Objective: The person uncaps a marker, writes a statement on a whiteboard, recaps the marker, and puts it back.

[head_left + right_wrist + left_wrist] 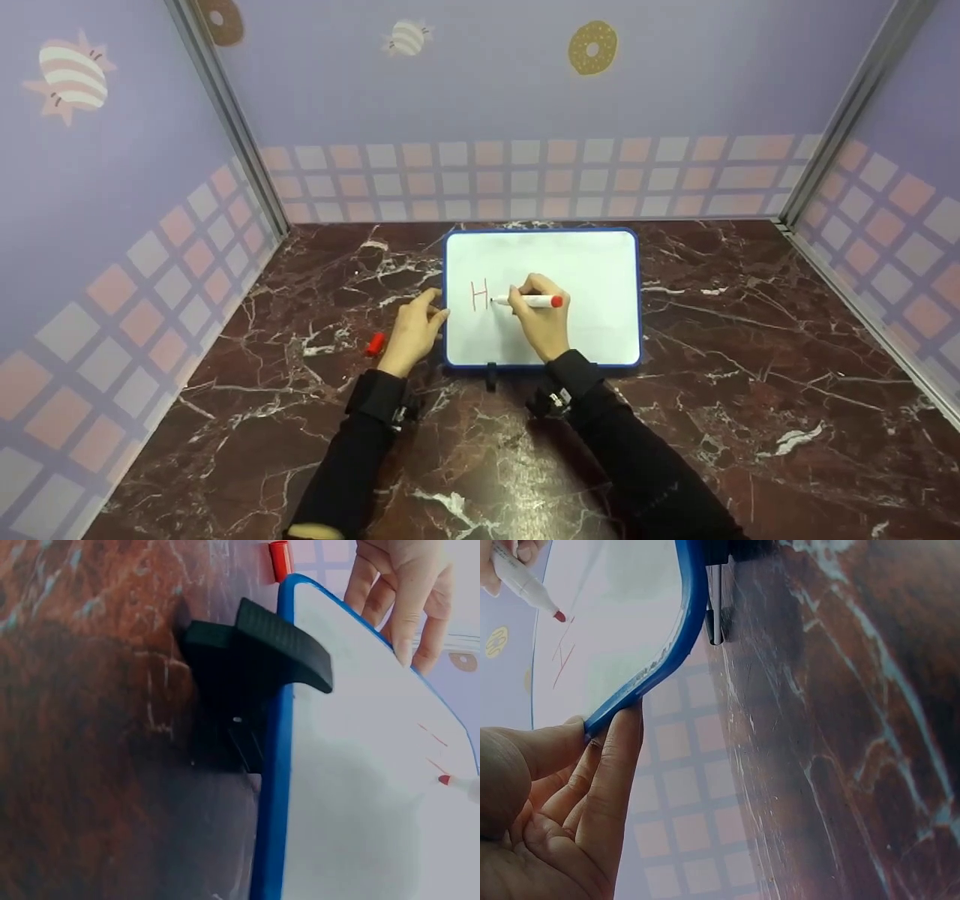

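A whiteboard [600, 330] with a blue rim leans on a black stand [240, 667] whose clip hooks over the lower edge. My left hand [412, 330] pinches the board's left rim between thumb and fingers, as the left wrist view [577, 795] shows up close. In my right hand [544, 319] is a white marker [536, 301] with a red end, its uncapped red tip [444, 780] pointing left at the board. Just left of that tip stands a red letter H [479, 295].
The red marker cap [376, 344] lies on the dark red marbled table [720, 435], left of the left hand. Patterned panels [495, 97] enclose the table at the back and both sides.
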{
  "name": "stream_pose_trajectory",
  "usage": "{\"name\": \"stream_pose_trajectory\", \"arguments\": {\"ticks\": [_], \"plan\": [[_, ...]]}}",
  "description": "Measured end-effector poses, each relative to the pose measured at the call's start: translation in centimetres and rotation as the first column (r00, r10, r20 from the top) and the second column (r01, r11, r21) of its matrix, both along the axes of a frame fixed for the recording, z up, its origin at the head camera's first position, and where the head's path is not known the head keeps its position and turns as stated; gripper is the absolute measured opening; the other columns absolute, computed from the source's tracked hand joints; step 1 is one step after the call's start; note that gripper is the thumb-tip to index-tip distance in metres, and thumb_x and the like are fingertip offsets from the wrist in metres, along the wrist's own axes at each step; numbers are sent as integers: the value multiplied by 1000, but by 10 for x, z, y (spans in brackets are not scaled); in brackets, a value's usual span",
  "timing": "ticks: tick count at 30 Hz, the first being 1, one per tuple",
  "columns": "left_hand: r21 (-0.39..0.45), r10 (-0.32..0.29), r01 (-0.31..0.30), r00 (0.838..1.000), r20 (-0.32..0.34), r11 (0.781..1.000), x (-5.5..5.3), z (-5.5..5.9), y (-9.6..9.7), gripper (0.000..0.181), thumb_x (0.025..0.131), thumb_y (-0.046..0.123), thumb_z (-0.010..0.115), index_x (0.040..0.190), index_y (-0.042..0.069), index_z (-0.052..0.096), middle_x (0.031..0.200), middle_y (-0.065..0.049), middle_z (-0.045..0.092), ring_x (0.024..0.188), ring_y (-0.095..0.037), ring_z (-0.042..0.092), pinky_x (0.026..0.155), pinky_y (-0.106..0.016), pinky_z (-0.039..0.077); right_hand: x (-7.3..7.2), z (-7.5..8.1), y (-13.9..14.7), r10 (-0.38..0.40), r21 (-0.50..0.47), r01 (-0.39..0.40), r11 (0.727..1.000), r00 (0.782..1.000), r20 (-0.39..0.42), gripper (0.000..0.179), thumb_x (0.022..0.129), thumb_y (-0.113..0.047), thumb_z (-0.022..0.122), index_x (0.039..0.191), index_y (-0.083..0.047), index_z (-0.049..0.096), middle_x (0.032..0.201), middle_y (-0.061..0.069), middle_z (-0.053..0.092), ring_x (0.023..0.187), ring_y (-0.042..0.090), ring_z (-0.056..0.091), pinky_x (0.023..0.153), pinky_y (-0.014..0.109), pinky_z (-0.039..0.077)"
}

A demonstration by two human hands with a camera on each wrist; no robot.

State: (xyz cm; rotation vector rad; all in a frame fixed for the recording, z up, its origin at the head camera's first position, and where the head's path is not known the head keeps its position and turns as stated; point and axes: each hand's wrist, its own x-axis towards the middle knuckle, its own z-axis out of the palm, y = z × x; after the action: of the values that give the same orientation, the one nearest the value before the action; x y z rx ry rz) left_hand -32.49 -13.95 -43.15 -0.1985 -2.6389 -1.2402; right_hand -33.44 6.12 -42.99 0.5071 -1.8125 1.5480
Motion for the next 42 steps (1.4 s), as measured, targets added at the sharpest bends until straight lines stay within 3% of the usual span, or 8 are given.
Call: {"name": "stream_pose_trajectory", "arguments": {"ticks": [8,24,34,42], "plan": [[0,14,-14,1000,2,1000,0,1,1,34,97,6,61,130,-1,57,104,-26,71,75,-33,73,64,-35,63,17,20,1,-31,-8,31,999,999,-39,25,81,18,61,61,11,47,60,23,55,53,6,50,51,13,36],[3,0,0,1000,4,1000,0,-2,0,35,98,8,60,132,-1,56,105,-25,71,72,-33,73,63,-35,62,21,15,-1,18,13,-18,1000,1000,24,24,82,15,63,62,11,50,60,23,58,51,6,53,49,12,38],[6,14,-14,1000,27,1000,-1,-3,-1,36,98,8,61,132,0,57,105,-25,71,75,-33,73,65,-35,63,22,19,6,-18,-17,18,1000,1000,-3,25,81,18,60,61,11,47,59,24,55,51,1,49,49,13,35],[-4,5,-5,1000,0,1000,0,-1,0,34,97,7,61,130,-2,57,101,-25,72,72,-32,72,63,-35,62,16,29,9,-68,-45,69,997,998,5,21,83,13,64,65,12,53,64,24,60,55,4,53,52,13,38]]}}
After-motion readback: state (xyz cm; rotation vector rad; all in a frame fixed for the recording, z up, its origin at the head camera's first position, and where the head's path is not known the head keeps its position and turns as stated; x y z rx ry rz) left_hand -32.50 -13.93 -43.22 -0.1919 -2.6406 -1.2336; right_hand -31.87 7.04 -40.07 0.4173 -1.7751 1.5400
